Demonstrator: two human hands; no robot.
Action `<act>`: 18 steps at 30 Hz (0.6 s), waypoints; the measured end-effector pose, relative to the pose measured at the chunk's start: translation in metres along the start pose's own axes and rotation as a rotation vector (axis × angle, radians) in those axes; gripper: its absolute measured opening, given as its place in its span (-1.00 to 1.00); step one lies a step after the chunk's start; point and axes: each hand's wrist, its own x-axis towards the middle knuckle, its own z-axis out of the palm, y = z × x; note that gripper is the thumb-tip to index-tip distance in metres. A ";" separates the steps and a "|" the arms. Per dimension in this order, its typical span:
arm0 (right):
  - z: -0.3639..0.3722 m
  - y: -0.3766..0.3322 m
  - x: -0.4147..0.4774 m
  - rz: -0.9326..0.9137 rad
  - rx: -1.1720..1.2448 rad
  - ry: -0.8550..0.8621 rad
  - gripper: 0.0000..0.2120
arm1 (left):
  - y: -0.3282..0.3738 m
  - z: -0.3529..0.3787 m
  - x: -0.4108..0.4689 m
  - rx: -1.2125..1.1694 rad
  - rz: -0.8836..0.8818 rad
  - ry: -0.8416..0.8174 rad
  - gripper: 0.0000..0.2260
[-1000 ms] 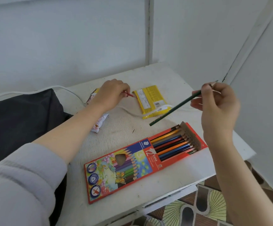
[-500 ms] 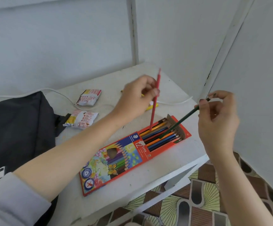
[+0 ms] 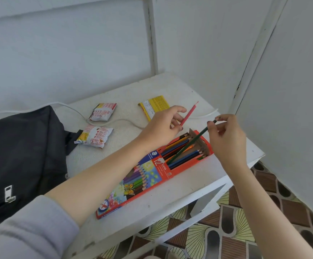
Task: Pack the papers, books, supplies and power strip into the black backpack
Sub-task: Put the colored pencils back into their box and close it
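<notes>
An open red box of coloured pencils (image 3: pixel 152 174) lies slantwise on the white table (image 3: pixel 170 199). My right hand (image 3: pixel 226 135) pinches the top of a dark green pencil (image 3: pixel 191 143) whose lower part slants down into the box's open end. Above that end, my left hand (image 3: pixel 163 126) holds a red pencil (image 3: pixel 188 114) pointing up and to the right. The black backpack (image 3: pixel 21 156) lies at the left on the table. A white cable (image 3: pixel 114 120) runs across the table behind the hands.
Two small red and white packets (image 3: pixel 102 112) (image 3: pixel 94 136) lie near the backpack. A yellow packet (image 3: pixel 154 106) sits behind my left hand. White walls close in behind and to the right. The table's front edge overhangs a patterned floor (image 3: pixel 226 240).
My left hand picked the red pencil off the table and brought it over the box. My right hand lowered the green pencil's tip into the open box. The camera swung right.
</notes>
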 end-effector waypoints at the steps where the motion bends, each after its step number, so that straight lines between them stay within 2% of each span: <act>1: 0.001 0.002 -0.001 0.004 -0.014 -0.011 -0.76 | -0.003 0.004 -0.002 0.006 -0.006 -0.007 -0.60; 6: 0.002 0.009 -0.004 -0.011 -0.077 -0.049 -0.70 | -0.014 0.016 -0.016 0.029 -0.006 -0.006 -0.66; 11: -0.002 0.014 -0.006 -0.108 -0.220 -0.224 -0.32 | -0.020 0.019 -0.029 0.062 0.030 0.029 -0.72; 13: -0.003 0.016 -0.005 -0.143 -0.284 -0.258 -0.25 | -0.021 0.019 -0.034 0.060 0.009 0.049 -0.72; 18: -0.006 0.024 -0.002 -0.175 -0.265 -0.148 -0.43 | -0.017 0.019 -0.049 0.062 0.007 0.032 -0.67</act>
